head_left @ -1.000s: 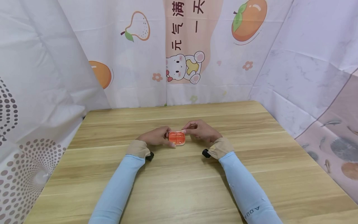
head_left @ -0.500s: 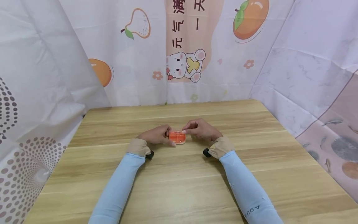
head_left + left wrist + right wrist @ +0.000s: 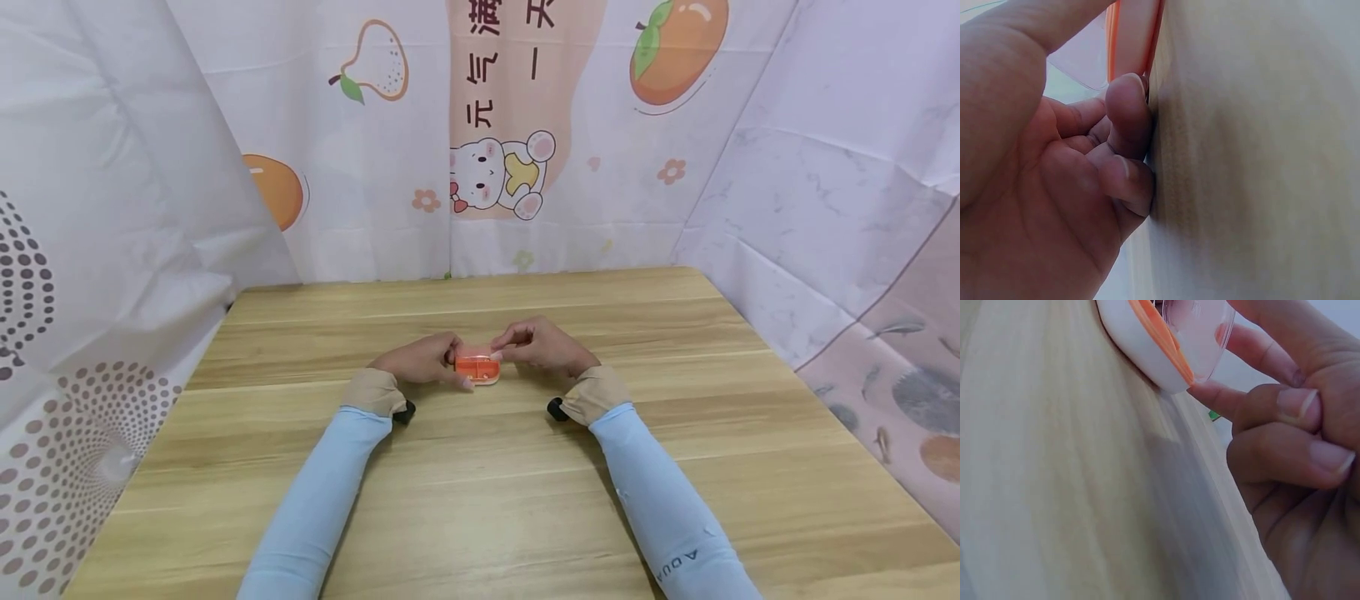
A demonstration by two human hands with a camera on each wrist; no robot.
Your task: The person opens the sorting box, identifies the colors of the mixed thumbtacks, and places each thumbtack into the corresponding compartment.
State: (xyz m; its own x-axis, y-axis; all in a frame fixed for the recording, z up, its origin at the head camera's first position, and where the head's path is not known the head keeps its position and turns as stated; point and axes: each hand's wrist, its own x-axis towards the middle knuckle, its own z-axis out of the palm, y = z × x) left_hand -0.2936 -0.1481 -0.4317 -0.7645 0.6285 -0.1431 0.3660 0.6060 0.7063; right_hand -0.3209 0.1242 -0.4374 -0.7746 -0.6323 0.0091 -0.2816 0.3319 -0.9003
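On the table lies a small pill box (image 3: 477,368) with a white base, an orange divided insert and a clear lid (image 3: 1200,344). The lid stands raised at the far side. My left hand (image 3: 422,360) grips the box's left end, thumb at the near edge and fingers behind. In the left wrist view, the other fingers curl against the tabletop beside the box (image 3: 1130,40). At the far right corner my right hand (image 3: 545,347) pinches the lid with thumb and forefinger, its remaining fingers curled. Whether the compartments hold anything is too small to tell.
The wooden table (image 3: 480,500) spreads around both forearms. Printed curtains (image 3: 360,167) hang behind it and on both sides. Black wrist-worn devices (image 3: 557,409) sit under each cuff, close above the tabletop.
The clear lid stands higher: a pale band now shows behind the orange compartments. Both hands keep nearly the same place, and the head view has shifted slightly.
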